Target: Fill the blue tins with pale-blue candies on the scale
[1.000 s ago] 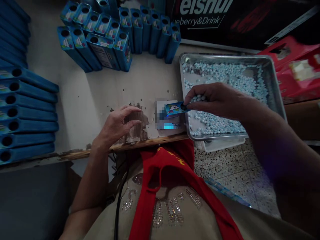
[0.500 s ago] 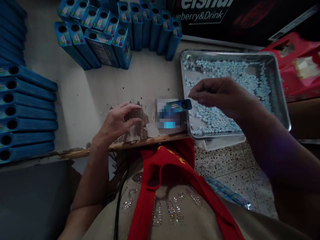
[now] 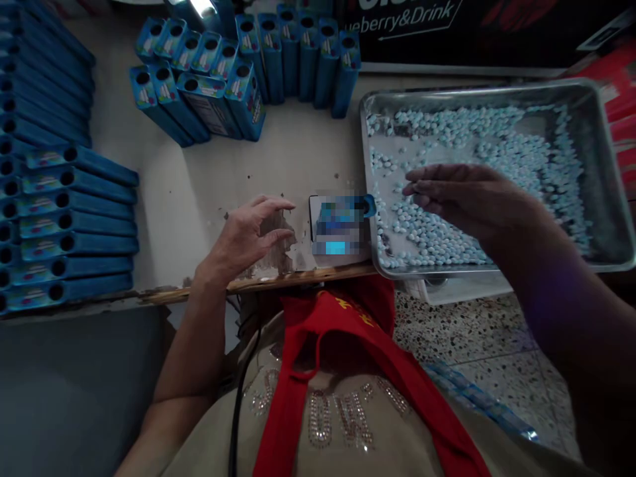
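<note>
My left hand (image 3: 256, 232) hovers over the worn front edge of the table, thumb and fingers curved apart with nothing between them. Just right of it is a small flat device, apparently a scale (image 3: 314, 222), mostly blurred out, with a lit blue patch. A blue candy box (image 3: 368, 206) lies across it, its end with a dark round hole near the tray rim. Over the metal tray (image 3: 366, 152) is my right hand (image 3: 462, 195), thumb and fingertips pressed together. Whatever they hold is too small to make out. Pale blue and white candies (image 3: 442, 235) cover much of the tray.
More blue boxes (image 3: 243, 99) stand upright at the back of the table. Stacked rows of boxes (image 3: 94, 205) fill the left side. A black printed carton (image 3: 422, 40) is behind the tray, with red packaging (image 3: 621, 99) at far right. A white container (image 3: 462, 288) sits under the tray.
My right hand has moved right, from beside the box end to farther over the candies. The box end shows less than before. My left hand keeps its curved pose. The view has shifted slightly.
</note>
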Available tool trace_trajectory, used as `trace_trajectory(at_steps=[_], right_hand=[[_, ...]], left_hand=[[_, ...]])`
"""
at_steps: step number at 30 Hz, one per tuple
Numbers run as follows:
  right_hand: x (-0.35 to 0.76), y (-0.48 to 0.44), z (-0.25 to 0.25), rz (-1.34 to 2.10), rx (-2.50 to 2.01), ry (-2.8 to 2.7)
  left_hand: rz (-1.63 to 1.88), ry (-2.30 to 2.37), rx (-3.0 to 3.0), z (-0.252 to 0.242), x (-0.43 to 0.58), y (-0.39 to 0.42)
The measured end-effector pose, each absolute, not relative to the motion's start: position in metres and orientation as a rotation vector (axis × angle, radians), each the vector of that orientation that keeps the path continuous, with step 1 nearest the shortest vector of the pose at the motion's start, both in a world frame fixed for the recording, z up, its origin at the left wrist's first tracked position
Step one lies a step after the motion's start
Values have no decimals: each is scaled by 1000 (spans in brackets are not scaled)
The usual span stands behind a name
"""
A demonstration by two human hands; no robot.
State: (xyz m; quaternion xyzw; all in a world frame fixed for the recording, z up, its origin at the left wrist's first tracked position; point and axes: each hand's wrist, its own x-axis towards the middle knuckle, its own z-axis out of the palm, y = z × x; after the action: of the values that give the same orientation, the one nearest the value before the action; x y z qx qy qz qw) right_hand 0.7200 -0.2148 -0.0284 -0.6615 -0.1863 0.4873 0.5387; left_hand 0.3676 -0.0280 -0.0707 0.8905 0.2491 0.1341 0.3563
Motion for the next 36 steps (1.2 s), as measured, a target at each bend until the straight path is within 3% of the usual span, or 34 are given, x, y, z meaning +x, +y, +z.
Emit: trace_trajectory(at_steps=[3, 8, 13, 29, 36], right_hand=[[710, -195, -8, 1190, -1617, -870], [690, -166, 18, 958, -1862, -1542], [676, -158, 31, 847, -1946, -1825], [671, -162, 24, 735, -2025, -1844], [688, -179, 22, 989, -1900, -1121]], left_hand=[[357, 665, 2300, -69, 366, -31], [329, 694, 2285, -72, 357, -31], [316, 696, 2271, -73, 353, -26], [319, 632, 2264, -79, 349, -22], [272, 664, 2274, -73, 351, -22]])
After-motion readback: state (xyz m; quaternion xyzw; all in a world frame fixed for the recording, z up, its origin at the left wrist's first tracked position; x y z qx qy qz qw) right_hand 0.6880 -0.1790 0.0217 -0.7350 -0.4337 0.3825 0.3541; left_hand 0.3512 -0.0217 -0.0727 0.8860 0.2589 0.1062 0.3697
